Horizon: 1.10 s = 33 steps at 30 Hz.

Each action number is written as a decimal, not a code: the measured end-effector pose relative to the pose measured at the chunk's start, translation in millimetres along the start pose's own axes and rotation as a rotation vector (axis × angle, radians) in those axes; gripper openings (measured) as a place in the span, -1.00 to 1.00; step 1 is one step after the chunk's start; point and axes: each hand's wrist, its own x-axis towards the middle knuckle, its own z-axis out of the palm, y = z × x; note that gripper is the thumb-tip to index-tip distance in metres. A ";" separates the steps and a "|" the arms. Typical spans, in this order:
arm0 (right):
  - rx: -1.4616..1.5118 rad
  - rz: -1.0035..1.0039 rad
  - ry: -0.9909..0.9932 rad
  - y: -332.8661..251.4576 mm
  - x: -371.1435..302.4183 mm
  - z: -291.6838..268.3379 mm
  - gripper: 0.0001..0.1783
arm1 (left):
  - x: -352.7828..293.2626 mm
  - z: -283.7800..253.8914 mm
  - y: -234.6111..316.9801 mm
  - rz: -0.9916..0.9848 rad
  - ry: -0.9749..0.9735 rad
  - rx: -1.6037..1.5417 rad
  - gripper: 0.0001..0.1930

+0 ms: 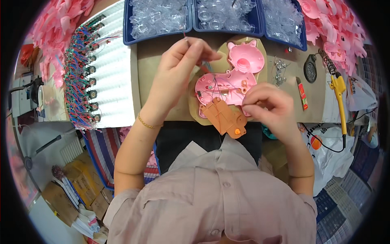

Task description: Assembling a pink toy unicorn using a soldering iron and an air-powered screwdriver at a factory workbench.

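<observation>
A pink animal-shaped plastic half shell lies with its hollow side up on a tan board, thin wires crossing its inside. Over its near edge lies an orange-brown plastic box with an orange knob. My left hand is raised above the shell's left side, its fingers pinched on a thin wire whose reddish end pokes out at the top. At the shell's lower right edge my right hand has its fingertips pressed together; whatever is between them is hidden.
Blue bins of clear plastic parts line the back. A white ridged tray holds wired round parts on the left. To the right lie small metal parts, a black oval object, a red-green tube and a yellow soldering iron.
</observation>
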 end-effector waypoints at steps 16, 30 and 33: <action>-0.727 -0.224 0.161 19.8 31.2 25.8 -0.88 | -3.2 7.1 -9.4 0.528 0.017 1.032 -0.87; -0.976 -0.218 0.003 18.2 36.4 24.2 -0.88 | -7.4 14.4 -26.7 0.559 0.124 1.023 -0.88; -0.708 -0.270 0.125 26.1 32.6 19.4 -0.88 | -8.4 17.4 -26.7 0.569 0.125 1.020 -0.88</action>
